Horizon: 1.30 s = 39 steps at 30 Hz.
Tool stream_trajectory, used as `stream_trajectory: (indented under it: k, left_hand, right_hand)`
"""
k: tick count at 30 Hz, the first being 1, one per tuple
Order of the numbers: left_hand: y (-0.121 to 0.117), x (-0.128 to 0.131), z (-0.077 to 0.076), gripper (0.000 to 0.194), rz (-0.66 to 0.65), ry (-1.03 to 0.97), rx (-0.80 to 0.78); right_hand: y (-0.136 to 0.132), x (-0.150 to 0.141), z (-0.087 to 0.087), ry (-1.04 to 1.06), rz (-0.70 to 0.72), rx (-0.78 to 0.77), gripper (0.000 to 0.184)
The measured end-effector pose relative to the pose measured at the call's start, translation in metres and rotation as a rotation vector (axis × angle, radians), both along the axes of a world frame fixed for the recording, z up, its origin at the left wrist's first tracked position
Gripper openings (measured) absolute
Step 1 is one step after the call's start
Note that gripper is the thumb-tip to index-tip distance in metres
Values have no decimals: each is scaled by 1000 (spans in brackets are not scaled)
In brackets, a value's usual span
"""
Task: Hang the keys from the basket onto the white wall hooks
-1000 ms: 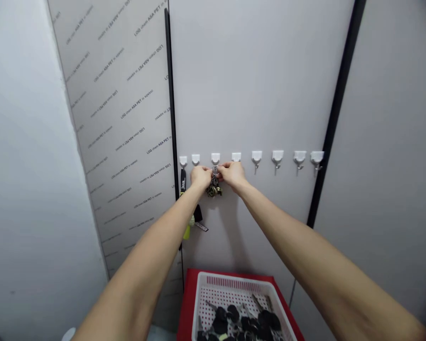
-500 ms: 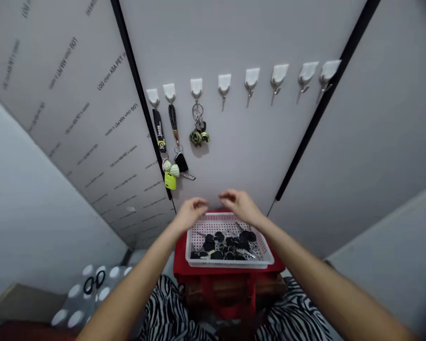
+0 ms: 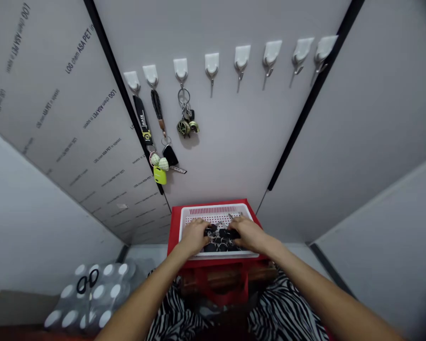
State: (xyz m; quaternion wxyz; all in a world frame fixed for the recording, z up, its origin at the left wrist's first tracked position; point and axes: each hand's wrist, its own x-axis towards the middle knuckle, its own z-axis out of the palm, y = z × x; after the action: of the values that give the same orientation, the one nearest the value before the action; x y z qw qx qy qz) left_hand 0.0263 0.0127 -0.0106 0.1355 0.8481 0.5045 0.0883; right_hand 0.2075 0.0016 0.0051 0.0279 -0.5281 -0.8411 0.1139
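A white perforated plastic basket point(image 3: 218, 255) holds a heap of keys with black heads point(image 3: 223, 246) and metal rings. Reaching in from the left, my left hand point(image 3: 195, 236) has its fingers and thumb curled round black-headed keys at the heap's left side. My right hand point(image 3: 248, 233) is bent round keys on the other side, a black head showing between thumb and fingers. Which keys each hand grips is partly hidden. On the wall, a black strap point(image 3: 142, 121), a braided strap with a car key point(image 3: 169, 155) and a ring of bronze-coloured charms point(image 3: 184, 128) hang from hooks.
A row of several white adhesive hooks point(image 3: 212, 66) crosses the grey panel; those toward the right carry nothing. The basket rests on a red bag point(image 3: 173, 232) before my knees. Low left, black-handled scissors point(image 3: 88, 282) lie on wrapped white-capped bottles point(image 3: 69, 318).
Both my hands have come down from above the basket's far edge into the heap of keys. The view has shifted, so the hooks appear higher and further left.
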Motion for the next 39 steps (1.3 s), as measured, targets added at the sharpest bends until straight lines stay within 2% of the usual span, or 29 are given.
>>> stream_trajectory:
  k: [5, 12, 17, 21, 25, 35, 39]
  left_hand:
    - [5, 2, 4, 27, 92, 67, 84]
    - [-9, 15, 6, 22, -80, -80, 60]
    - [-15, 23, 7, 31, -137, 5, 33]
    - [-9, 23, 9, 21, -91, 144, 85]
    - [-3, 18, 9, 20, -27, 188, 149]
    - [1, 16, 7, 20, -20, 69, 117]
    - [3, 21, 8, 21, -37, 53, 96]
  right_hand:
    - [8, -5, -3, 4, -79, 81, 19]
    - [12, 7, 3, 84, -80, 107, 18]
    - [6, 8, 7, 5, -45, 96, 19]
    - [4, 2, 7, -83, -64, 98, 21]
    - [5, -3, 4, -91, -62, 109, 20]
    - [13, -4, 9, -2, -70, 126, 18]
    - [18, 7, 18, 7, -166, 167, 22]
